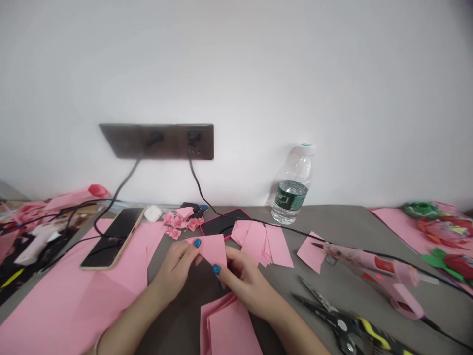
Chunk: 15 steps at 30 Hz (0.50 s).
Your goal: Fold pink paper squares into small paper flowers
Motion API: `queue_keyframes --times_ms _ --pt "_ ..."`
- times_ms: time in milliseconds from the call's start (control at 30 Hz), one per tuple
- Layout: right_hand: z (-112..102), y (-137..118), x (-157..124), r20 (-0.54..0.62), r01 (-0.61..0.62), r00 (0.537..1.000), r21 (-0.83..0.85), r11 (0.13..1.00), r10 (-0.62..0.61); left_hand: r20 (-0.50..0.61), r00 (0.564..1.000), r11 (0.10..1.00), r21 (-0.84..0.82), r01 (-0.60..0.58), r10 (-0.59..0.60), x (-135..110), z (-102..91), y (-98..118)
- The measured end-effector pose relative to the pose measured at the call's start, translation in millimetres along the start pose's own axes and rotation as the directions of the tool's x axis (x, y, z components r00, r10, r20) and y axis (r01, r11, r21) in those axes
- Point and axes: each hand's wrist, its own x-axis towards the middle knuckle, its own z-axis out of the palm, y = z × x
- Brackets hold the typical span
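Between my two hands is a piece of pink paper folded to a triangle, raised a little over the grey table. My left hand pinches its left corner, the thumb lying on top. On the right edge, my right hand grips the paper with the thumb in front and fingers behind. Below my right hand lies a stack of folded pink paper. Just beyond the hands are loose pink paper pieces and a cluster of small pink paper roses.
A phone with a cable rests on pink sheets at left. To the right lie a pink glue gun with a red light and black scissors. A water bottle stands against the wall. A black cable crosses the table.
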Motion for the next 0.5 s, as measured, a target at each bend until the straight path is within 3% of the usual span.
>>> queue_keyframes --times_ms 200,333,433,500 --pt "1 -4 1 0.015 -0.02 1.0 -0.006 1.0 0.021 -0.017 0.998 0.998 -0.027 0.061 -0.061 -4 3.0 0" --pt "0 -4 0 0.008 -0.041 0.999 0.008 0.999 0.041 -0.025 0.994 0.985 -0.137 0.104 -0.108 1 -1.0 -13" --pt "-3 -1 -1 -0.025 -0.034 0.999 0.017 0.999 0.035 -0.141 0.982 0.928 -0.367 0.068 -0.128 12 -8.8 -28" --pt "-5 2 -1 -0.044 -0.023 0.999 0.011 1.0 0.024 -0.199 0.97 0.906 -0.421 0.042 -0.137 16 -10.8 -34"
